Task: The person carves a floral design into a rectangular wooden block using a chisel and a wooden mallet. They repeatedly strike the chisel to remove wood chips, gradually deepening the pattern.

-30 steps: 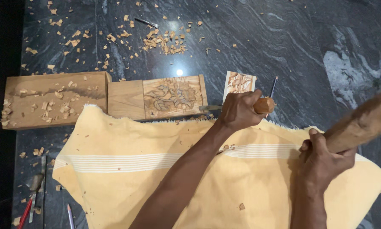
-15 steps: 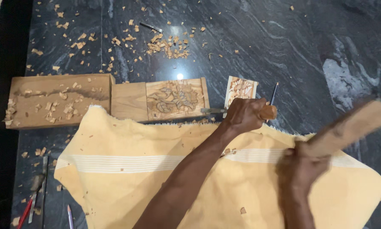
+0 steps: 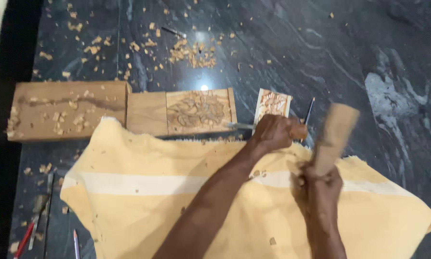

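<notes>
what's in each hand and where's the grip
Left hand grips a chisel by its wooden handle; right hand grips a wooden mallet at its lower end.

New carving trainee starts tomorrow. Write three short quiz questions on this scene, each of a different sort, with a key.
1. True or false: the left hand grips a wooden-handled metal chisel.
2. What does the right hand hold? A) blurred wooden mallet block B) red pencil C) saw
3. Fill in: the chisel tip points at the ____ rectangular wooden panel.

Key: 1 true; 2 A; 3 carved. A yellow cloth with a white stripe lies under both arms.
</notes>
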